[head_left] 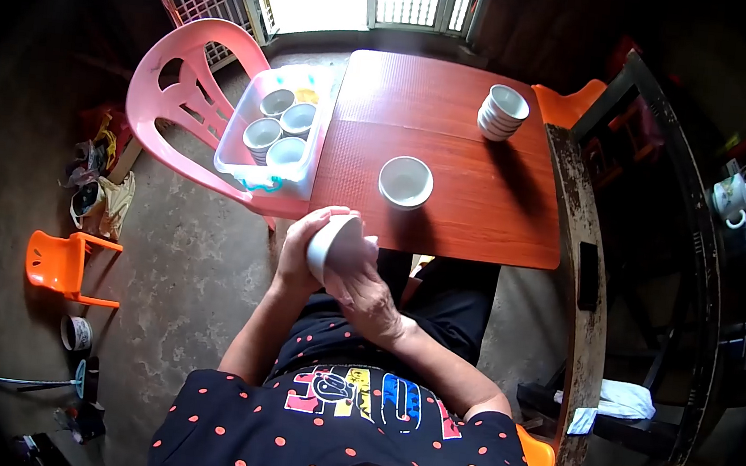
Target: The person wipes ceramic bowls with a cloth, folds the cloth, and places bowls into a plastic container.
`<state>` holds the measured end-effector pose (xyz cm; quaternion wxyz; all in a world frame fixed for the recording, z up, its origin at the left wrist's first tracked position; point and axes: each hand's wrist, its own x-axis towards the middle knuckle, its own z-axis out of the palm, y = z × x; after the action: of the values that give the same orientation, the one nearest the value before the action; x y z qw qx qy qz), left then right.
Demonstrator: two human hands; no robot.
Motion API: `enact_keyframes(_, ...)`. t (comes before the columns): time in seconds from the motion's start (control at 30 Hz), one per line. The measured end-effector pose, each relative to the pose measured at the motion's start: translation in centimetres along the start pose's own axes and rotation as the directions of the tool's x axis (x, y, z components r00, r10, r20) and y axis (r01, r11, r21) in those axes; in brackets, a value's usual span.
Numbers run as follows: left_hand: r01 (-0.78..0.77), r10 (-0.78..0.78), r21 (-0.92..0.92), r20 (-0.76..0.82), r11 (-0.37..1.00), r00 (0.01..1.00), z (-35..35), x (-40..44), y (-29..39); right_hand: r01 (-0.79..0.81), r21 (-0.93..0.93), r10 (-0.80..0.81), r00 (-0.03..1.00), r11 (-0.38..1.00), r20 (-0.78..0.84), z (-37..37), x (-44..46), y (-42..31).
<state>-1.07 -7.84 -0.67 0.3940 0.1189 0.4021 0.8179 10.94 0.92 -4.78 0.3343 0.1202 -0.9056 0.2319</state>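
Observation:
My left hand (302, 246) is wrapped round the outside of a white bowl (322, 244), which is tilted on its side in front of my body. My right hand (365, 300) reaches into the mouth of this bowl, its fingers against the inner side; whether a cloth lies under them I cannot make out. Another white bowl (406, 183) stands upright on the red-brown table (445, 235) just beyond my hands. A stack of white bowls (502, 113) is near the table's far right. Several bowls (263, 134) sit inside a clear plastic box (228, 149) left of the table.
The box rests on a pink chair (151, 113). A small orange chair (56, 262) is on the floor at the left. Along the table's right side runs a worn wooden bench (582, 370) with a dark phone (588, 276) and a white cloth (626, 400) near it.

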Motion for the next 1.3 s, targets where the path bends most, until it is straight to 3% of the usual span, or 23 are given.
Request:
enact_keyframes(0.13,0.22,-0.221,-0.13,0.005,0.967,0.975,-1.3,0.8,-0.6,-0.05,-0.013,0.051,0.996,0.999,0.071,0.6,-1.2,0.6)
enact_keyframes(0.17,0.245,-0.249,-0.119,-0.025,0.962,0.968,-1.4,0.8,-0.8,-0.105,0.207,0.092,0.993,0.973,0.072,0.3,-1.1,-0.5)
enact_keyframes(0.2,0.314,-0.314,-0.131,0.026,0.94,0.949,-1.5,0.5,-1.1,-0.262,0.492,0.216,0.965,0.83,0.149,0.0,-1.2,-1.3)
enact_keyframes(0.27,0.381,-0.367,-0.179,0.109,0.907,0.924,-1.3,0.1,-1.5,-0.217,0.519,0.174,0.976,0.826,0.132,-0.4,-0.8,-0.8)
enact_keyframes(0.33,0.353,-0.353,-0.242,0.044,0.904,0.935,-1.9,0.3,-2.6,0.025,0.248,-0.046,0.996,0.968,0.08,-0.5,-0.7,0.9)
enact_keyframes(0.4,0.331,-0.343,-0.268,0.001,0.905,0.939,-1.6,0.3,-2.4,-0.061,0.202,0.037,0.992,0.977,0.124,-0.9,-0.4,1.2)
enact_keyframes(0.47,0.326,-0.343,-0.255,-0.024,0.91,0.939,-1.3,-0.1,-1.5,-0.116,0.212,0.091,0.988,0.97,0.125,-0.8,-0.5,0.3)
enact_keyframes(0.57,0.368,-0.367,-0.224,0.047,0.903,0.929,-1.0,-0.2,-1.3,-0.309,0.559,0.185,0.945,0.77,0.268,-1.3,-0.9,0.0)
enact_keyframes(0.73,0.142,-0.144,-0.205,0.006,0.968,0.99,-2.2,0.6,-2.7,-0.017,0.228,0.019,1.0,0.974,-0.01,-0.9,0.6,1.0)
enact_keyframes(0.8,0.005,-0.004,0.005,-0.03,1.0,1.0,-1.9,0.0,-1.8,-0.469,0.587,0.345,0.883,0.66,0.318,-0.7,-0.6,0.0)
enact_keyframes(0.83,-0.087,0.09,0.125,-0.018,0.988,0.996,-1.5,-0.5,-1.6,-0.691,0.714,0.461,0.674,0.115,0.578,-0.6,-1.0,-0.1)
enact_keyframes(0.87,-0.174,0.178,0.245,0.005,0.954,0.984,-1.2,-0.9,-1.6,-0.471,0.815,0.467,0.668,-0.339,0.58,-2.3,0.4,-0.9)
enact_keyframes(0.9,-0.392,0.436,0.485,0.024,0.782,0.9,-0.8,-0.8,-2.3,-0.39,0.814,0.548,0.603,-0.431,0.579,-3.9,1.9,-1.9)
enact_keyframes(0.93,-0.617,0.648,0.626,0.223,0.477,0.728,-0.8,-0.6,-2.4,-0.299,0.808,0.617,0.528,-0.508,0.584,-4.9,2.8,-2.3)
enact_keyframes(0.97,-0.65,0.677,0.639,0.264,0.411,0.687,-0.5,-0.8,-2.6,-0.394,0.835,0.613,0.568,-0.383,0.549,-4.6,2.5,-1.9)
enact_keyframes(1.0,-0.683,0.704,0.646,0.307,0.34,0.641,-0.1,-0.8,-2.6,-0.525,0.842,0.591,0.642,-0.128,0.49,-3.7,1.7,-1.9)
enact_keyframes(1.03,-0.676,0.698,0.627,0.28,0.387,0.659,0.3,-0.9,-2.4,-0.531,0.839,0.653,0.678,0.119,0.337,-2.2,1.3,-2.7)
enact_keyframes(1.07,-0.621,0.666,0.599,0.188,0.505,0.722,0.7,-0.9,-2.1,-0.522,0.775,0.676,0.716,0.356,0.172,-0.6,0.7,-3.4)
enact_keyframes(1.1,-0.432,0.464,0.467,0.051,0.771,0.884,1.4,-1.1,-1.0,-0.455,0.702,0.595,0.802,0.547,0.056,0.1,0.5,-3.2)
enact_keyframes(1.13,-0.184,0.203,0.285,-0.039,0.941,0.978,1.8,-1.2,0.1,-0.111,0.324,0.223,0.916,0.94,-0.334,0.5,0.6,-1.6)
enact_keyframes(1.2,0.118,-0.127,-0.138,-0.056,0.983,0.99,0.0,0.3,-0.6,-0.037,0.115,0.055,0.987,0.993,-0.151,0.1,-0.3,0.4)
enact_keyframes(1.23,0.132,-0.136,-0.181,-0.011,0.975,0.991,-0.5,0.6,-0.9,-0.015,0.079,0.025,0.992,0.997,-0.125,-0.1,-0.6,1.0)
enact_keyframes(1.3,0.058,-0.05,-0.156,0.052,0.986,0.997,-0.2,0.1,-1.4,-0.336,0.538,0.422,0.906,0.773,-0.041,-0.6,-0.6,0.2)
